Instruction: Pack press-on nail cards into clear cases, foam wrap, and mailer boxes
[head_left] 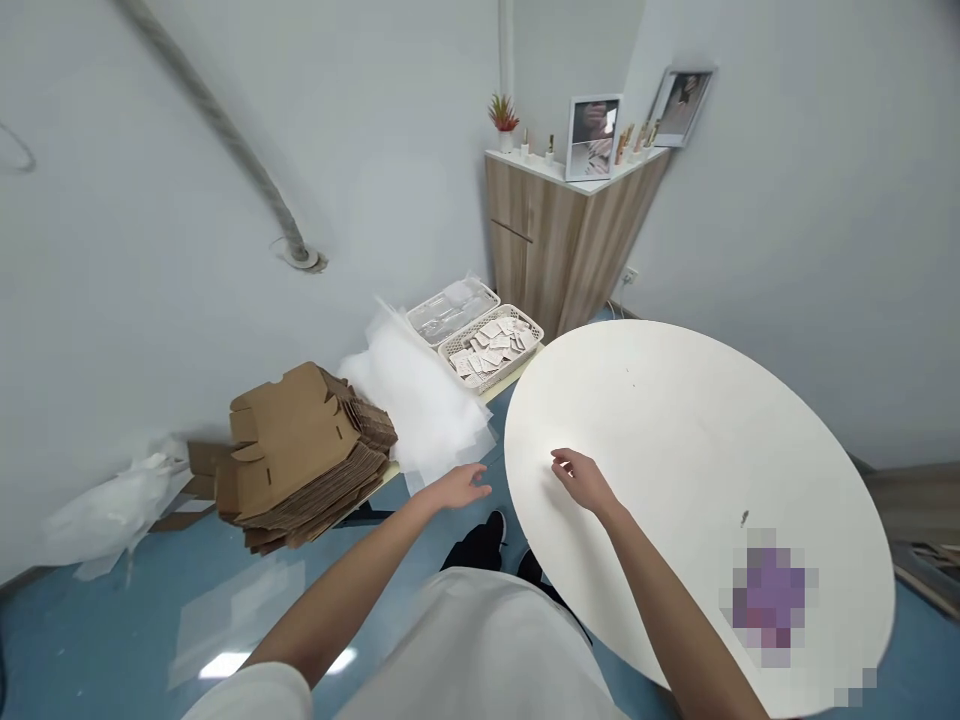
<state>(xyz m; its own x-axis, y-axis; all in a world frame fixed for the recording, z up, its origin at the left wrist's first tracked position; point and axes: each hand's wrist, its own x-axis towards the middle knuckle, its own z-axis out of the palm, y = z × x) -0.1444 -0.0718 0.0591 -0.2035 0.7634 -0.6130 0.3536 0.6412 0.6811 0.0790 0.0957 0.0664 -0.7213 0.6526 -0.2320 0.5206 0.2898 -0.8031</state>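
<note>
My left hand point(459, 487) reaches forward over the gap beside the table, its fingers loosely stretched and nothing in them. Closest to it lies a pile of white translucent packing sheets point(412, 385), just beyond the fingertips. Over the near left edge of the white oval table point(697, 420) is my right hand point(585, 480), with fingers slightly bent and apart, holding nothing. Whether it touches the tabletop I cannot tell. Flattened brown cardboard boxes point(296, 440) are stacked left of the packing sheets.
Behind the sheets stand a white basket of small white packets point(491, 350) and a second basket point(450, 310). A wood-grain cabinet point(540, 240) carries picture frames and a plant. White plastic bags point(120, 505) lie at far left. A pixelated purple patch point(772, 590) covers something on the table.
</note>
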